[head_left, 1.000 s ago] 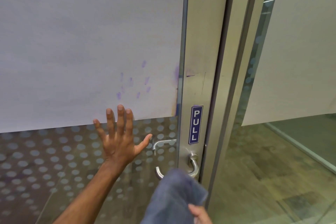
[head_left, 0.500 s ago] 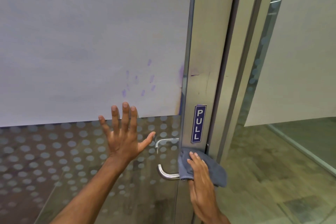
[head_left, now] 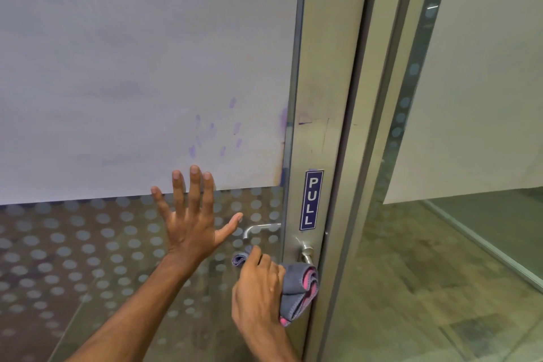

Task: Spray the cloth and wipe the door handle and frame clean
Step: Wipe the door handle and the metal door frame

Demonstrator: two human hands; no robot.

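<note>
Left grip (head_left: 191, 229): released, fingers straight and spread, palm flat against the glass panel (head_left: 88, 247), fingertips reaching the lower edge of the white sheet (head_left: 132, 67).
Right grip (head_left: 258, 288): clenched round the cloth (head_left: 298, 283), pressing it over the lever of the door handle (head_left: 307, 252).
Cloth: grey-blue with a pink underside, bunched; one end poking out left of the knuckles, the rest hanging folded on the right, against the door frame (head_left: 323, 82).
Door handle: metal; only base and neck showing above the cloth, lever hidden beneath cloth and hand.
Inner handle (head_left: 260, 229): seen through the glass, just beside the left thumb.
Door frame: brushed metal, upright, right of the glass; thin dark marks above the sign (head_left: 311, 200).
Sign: blue, "PULL" reading downward, just above the handle.
Glass panel: frosted dots across the lower part.
White sheet: covering the upper part; purple smudges (head_left: 217, 132) near its right edge.
</note>
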